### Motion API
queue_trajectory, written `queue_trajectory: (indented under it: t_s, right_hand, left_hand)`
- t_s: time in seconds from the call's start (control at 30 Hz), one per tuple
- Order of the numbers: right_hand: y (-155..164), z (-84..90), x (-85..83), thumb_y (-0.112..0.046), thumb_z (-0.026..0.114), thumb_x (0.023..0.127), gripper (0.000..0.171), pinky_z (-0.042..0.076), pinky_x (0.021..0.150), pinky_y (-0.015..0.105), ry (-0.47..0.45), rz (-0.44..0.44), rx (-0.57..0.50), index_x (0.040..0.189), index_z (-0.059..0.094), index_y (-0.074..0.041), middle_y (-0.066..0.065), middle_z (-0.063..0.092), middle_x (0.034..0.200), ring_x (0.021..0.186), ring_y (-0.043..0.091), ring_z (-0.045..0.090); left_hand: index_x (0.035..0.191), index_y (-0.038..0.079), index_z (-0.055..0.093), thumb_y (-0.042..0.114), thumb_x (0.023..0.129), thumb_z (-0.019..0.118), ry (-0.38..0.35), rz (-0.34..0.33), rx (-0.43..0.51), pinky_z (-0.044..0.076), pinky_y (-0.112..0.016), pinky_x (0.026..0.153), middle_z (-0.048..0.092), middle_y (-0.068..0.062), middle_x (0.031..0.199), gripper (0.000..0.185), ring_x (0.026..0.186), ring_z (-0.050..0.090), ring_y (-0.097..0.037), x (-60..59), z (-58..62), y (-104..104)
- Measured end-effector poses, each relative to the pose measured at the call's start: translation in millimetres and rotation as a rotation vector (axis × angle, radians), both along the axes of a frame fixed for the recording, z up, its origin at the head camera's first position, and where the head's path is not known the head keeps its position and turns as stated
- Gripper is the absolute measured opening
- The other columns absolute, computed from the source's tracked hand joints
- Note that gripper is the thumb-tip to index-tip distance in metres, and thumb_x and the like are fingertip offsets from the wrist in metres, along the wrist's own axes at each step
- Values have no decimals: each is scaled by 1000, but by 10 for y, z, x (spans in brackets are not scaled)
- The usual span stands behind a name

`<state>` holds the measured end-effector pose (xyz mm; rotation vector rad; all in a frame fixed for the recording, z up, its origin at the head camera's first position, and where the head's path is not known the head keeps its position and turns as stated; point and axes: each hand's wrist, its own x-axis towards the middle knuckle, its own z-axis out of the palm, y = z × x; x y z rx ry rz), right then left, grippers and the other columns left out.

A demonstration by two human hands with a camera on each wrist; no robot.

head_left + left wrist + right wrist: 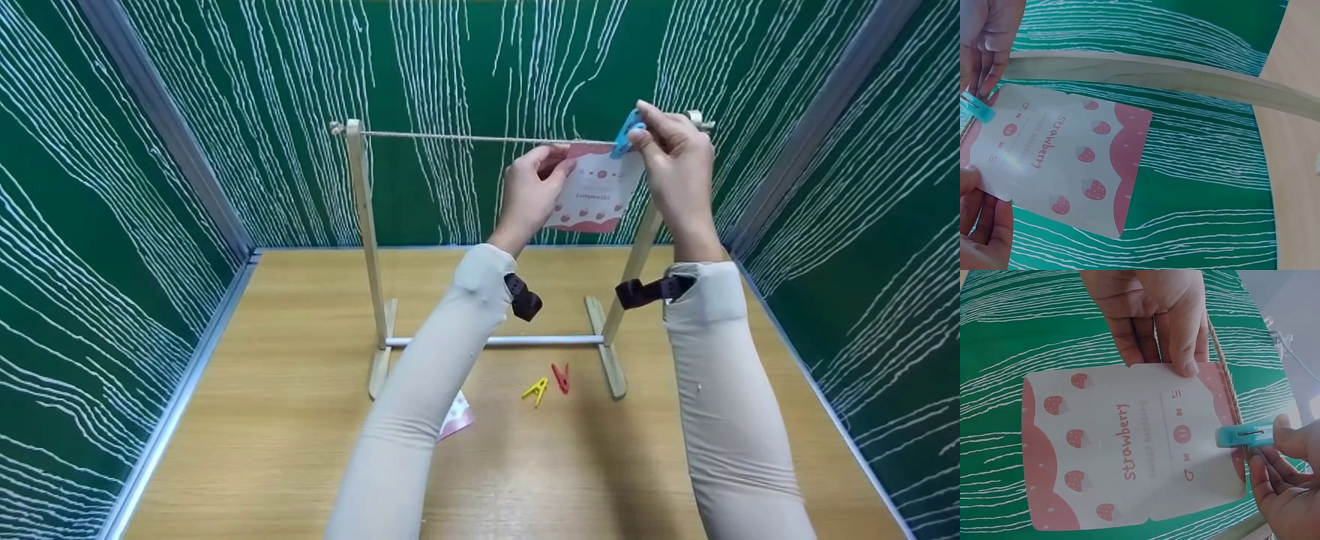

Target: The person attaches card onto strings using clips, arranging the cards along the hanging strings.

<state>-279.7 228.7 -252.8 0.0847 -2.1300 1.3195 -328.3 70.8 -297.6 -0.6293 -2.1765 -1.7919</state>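
A white and pink strawberry card hangs at the rope near its right end. My left hand pinches the card's left edge between thumb and fingers. With thumb and fingertips, my right hand grips a blue clothespin whose tip sits over the card's top edge and the rope. In the right wrist view the blue clothespin lies across the rope onto the card. The left wrist view shows the card from its printed side.
A wooden stand holds the rope between two posts, joined below by a white rod. On the table lie a yellow clothespin, a red clothespin and another card, partly behind the left sleeve. Green walls stand around.
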Motion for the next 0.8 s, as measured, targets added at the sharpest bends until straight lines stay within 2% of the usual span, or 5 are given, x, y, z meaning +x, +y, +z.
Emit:
queue_trajectory:
  t_s: [0.2, 0.47, 0.8]
  right_hand:
    - [19, 12, 14, -25, 56, 95, 39, 46, 89, 18, 0, -4, 39, 133, 56, -19, 11, 60, 124, 95, 6, 50]
    - [49, 5, 18, -23, 57, 95, 38, 46, 99, 22, 1, 49, -30, 133, 57, -20, 9, 60, 128, 104, 10, 56]
    - [56, -20, 43, -21, 60, 94, 38, 46, 99, 22, 37, 107, -108, 131, 59, -16, 9, 62, 127, 106, 12, 60]
  left_hand:
    - [118, 8, 65, 15, 95, 59, 21, -8, -9, 49, -14, 86, 69, -4, 115, 24, 95, 62, -10, 8, 9, -5]
    - [118, 11, 64, 18, 97, 56, 3, -35, 12, 48, -13, 88, 67, -2, 119, 23, 97, 62, -9, 16, 3, -6]
    - [123, 13, 63, 21, 101, 48, -32, -60, 23, 48, -18, 89, 65, -3, 121, 28, 100, 59, -11, 25, 14, -48]
